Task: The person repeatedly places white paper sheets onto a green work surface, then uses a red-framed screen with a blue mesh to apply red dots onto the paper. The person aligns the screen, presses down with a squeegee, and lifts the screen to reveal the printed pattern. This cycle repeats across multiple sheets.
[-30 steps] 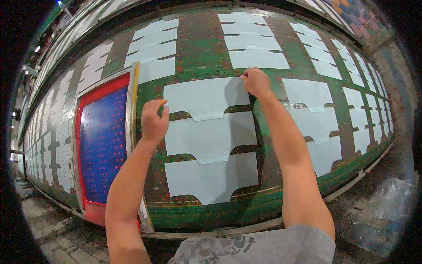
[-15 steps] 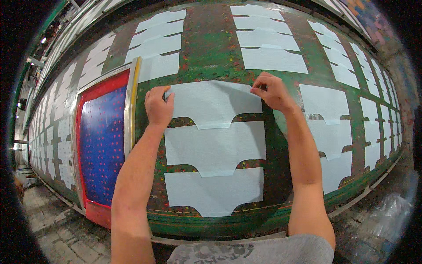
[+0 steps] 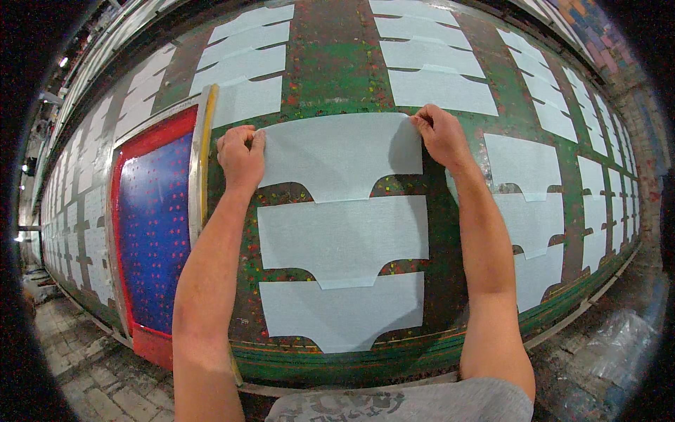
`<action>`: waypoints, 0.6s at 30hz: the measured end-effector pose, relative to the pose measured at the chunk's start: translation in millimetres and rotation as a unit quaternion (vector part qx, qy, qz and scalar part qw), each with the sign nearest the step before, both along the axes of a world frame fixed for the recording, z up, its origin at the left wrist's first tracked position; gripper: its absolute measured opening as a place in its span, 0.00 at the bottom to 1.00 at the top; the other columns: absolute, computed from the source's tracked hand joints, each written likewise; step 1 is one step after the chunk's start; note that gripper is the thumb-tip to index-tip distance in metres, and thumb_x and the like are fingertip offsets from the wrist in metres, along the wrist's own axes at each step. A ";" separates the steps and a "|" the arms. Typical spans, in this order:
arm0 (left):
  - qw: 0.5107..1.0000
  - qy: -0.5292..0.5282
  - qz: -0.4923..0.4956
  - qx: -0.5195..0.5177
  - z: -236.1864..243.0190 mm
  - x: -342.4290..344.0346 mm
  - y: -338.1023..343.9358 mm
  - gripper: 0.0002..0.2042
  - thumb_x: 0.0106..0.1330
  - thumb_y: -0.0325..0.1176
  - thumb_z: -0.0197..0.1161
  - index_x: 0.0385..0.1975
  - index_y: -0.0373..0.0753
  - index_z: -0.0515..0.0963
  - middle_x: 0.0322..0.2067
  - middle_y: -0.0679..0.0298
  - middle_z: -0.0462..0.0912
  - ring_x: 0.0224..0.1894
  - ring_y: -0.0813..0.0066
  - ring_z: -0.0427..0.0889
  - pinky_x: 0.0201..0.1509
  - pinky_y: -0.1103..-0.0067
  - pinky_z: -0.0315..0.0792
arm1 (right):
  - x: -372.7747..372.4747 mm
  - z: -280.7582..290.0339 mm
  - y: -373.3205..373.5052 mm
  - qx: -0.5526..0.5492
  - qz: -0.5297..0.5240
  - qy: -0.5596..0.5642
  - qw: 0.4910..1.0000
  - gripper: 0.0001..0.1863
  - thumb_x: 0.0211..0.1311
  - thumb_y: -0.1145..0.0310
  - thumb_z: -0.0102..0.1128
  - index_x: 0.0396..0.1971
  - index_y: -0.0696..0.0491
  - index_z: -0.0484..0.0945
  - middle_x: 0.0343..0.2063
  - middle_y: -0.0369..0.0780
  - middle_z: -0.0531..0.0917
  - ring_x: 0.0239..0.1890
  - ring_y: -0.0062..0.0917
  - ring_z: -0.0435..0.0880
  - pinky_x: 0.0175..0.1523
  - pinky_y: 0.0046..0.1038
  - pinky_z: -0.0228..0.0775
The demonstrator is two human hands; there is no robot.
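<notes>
A pale blue-white cut fabric panel (image 3: pixel 337 151) is stretched between my hands by its two far corners. My left hand (image 3: pixel 241 156) pinches the far left corner, and my right hand (image 3: pixel 441 137) pinches the far right one. The panel's far edge bows upward and looks raised off the table, while its narrow near end overlaps the top of a second fabric panel (image 3: pixel 344 235). Closest to me lies a third fabric panel (image 3: pixel 341 309) of the same shape, flat and overlapped by the second.
A screen-printing frame (image 3: pixel 156 232) with blue mesh and red borders lies on the green, paint-spotted table (image 3: pixel 330 63) left of my left arm. Columns of similar fabric panels (image 3: pixel 524 169) cover the table around. Crumpled clear plastic (image 3: pixel 622 344) sits on the floor at right.
Both hands have moved slightly farther away and apart. The held panel's far edge is now taut and higher, and the folded shadow at its right has smoothed out.
</notes>
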State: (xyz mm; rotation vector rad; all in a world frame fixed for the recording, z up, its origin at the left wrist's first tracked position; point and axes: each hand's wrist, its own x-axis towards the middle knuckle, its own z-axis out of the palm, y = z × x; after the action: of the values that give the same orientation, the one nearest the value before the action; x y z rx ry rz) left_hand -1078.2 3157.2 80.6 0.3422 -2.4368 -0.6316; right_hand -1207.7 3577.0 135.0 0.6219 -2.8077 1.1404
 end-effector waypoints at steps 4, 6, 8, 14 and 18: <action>1.000 0.000 0.020 -0.023 1.5 -5.2 3.1 0.10 0.69 0.40 0.76 0.35 0.40 0.86 0.46 0.60 0.89 0.53 0.52 0.81 0.62 0.58 0.73 | -7.7 -0.4 -7.3 0.080 -0.030 0.012 0.996 0.16 0.76 0.54 0.67 0.43 0.54 0.87 0.40 0.51 0.91 0.46 0.53 0.89 0.49 0.48 0.80; 0.999 -0.007 0.039 -0.027 4.2 -6.9 5.1 0.11 0.69 0.40 0.76 0.34 0.40 0.86 0.44 0.60 0.89 0.52 0.51 0.81 0.61 0.58 0.73 | -9.9 -0.1 -9.6 0.095 -0.036 0.006 0.995 0.17 0.76 0.53 0.66 0.43 0.53 0.87 0.41 0.50 0.91 0.47 0.52 0.90 0.50 0.49 0.80; 0.997 -0.052 0.050 -0.024 9.2 -6.4 6.0 0.12 0.69 0.40 0.75 0.42 0.40 0.86 0.48 0.59 0.88 0.55 0.51 0.81 0.63 0.57 0.72 | -10.7 0.2 -11.3 0.109 -0.037 0.009 0.993 0.17 0.75 0.53 0.66 0.43 0.53 0.88 0.41 0.50 0.92 0.47 0.52 0.90 0.51 0.50 0.80; 0.977 -0.083 -0.056 -0.188 20.0 6.3 66.2 0.39 0.73 0.47 0.71 0.80 0.41 0.65 0.78 0.49 0.67 0.81 0.47 0.63 0.85 0.52 0.54 | -2.2 10.6 -13.6 0.118 -0.024 0.013 0.993 0.16 0.75 0.54 0.66 0.43 0.53 0.88 0.40 0.48 0.92 0.46 0.49 0.91 0.50 0.48 0.81; 0.935 -0.204 -0.227 -0.180 28.1 12.0 153.2 0.47 0.78 0.67 0.55 0.83 0.33 0.58 0.85 0.46 0.53 0.87 0.42 0.46 0.90 0.51 0.39 | 22.5 27.8 -16.4 -0.034 0.028 -0.105 0.994 0.12 0.76 0.62 0.69 0.44 0.56 0.88 0.35 0.42 0.92 0.36 0.30 0.91 0.42 0.35 0.81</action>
State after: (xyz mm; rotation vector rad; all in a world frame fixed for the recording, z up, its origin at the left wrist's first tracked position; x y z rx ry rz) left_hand -1066.2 3310.4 108.7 -0.2802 -2.9947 -0.2964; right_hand -1185.3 3560.6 162.8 0.6111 -2.9242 1.3817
